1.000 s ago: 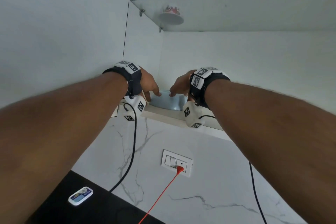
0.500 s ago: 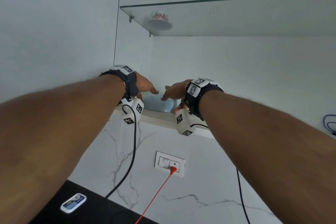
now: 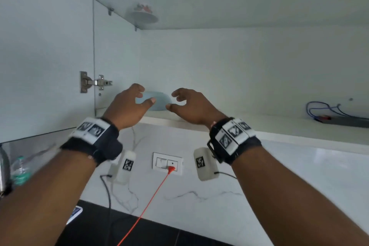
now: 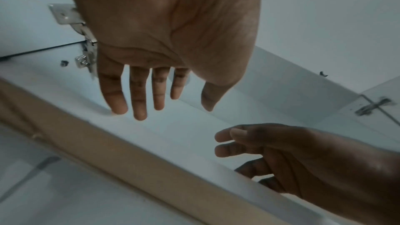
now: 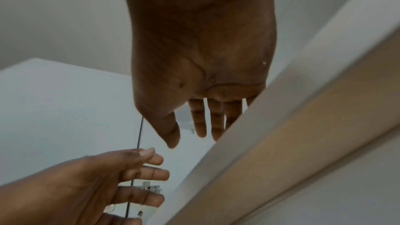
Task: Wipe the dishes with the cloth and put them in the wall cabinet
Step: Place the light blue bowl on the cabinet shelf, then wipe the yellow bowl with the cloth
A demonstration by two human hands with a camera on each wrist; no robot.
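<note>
A pale blue bowl (image 3: 158, 100) sits on the bottom shelf (image 3: 259, 126) of the open wall cabinet, near its left side. My left hand (image 3: 137, 100) hovers just in front of the bowl's left edge, fingers loosely spread and empty. My right hand (image 3: 180, 100) hovers by the bowl's right edge, also spread and empty. Neither hand touches the bowl. In the left wrist view my left hand (image 4: 160, 107) has straight fingers over the shelf. My right hand (image 5: 194, 136) looks the same in the right wrist view. No cloth is in view.
A glass shelf (image 3: 239, 6) above carries a white patterned dish (image 3: 142, 15). Blue cables and a dark box (image 3: 339, 119) lie at the shelf's right. The cabinet door hinge (image 3: 95, 83) is at the left. A wall socket (image 3: 167, 163) with a red cord sits below.
Both hands have let go of the blue bowl and pulled back toward me from the shelf. The bowl stays on the shelf.
</note>
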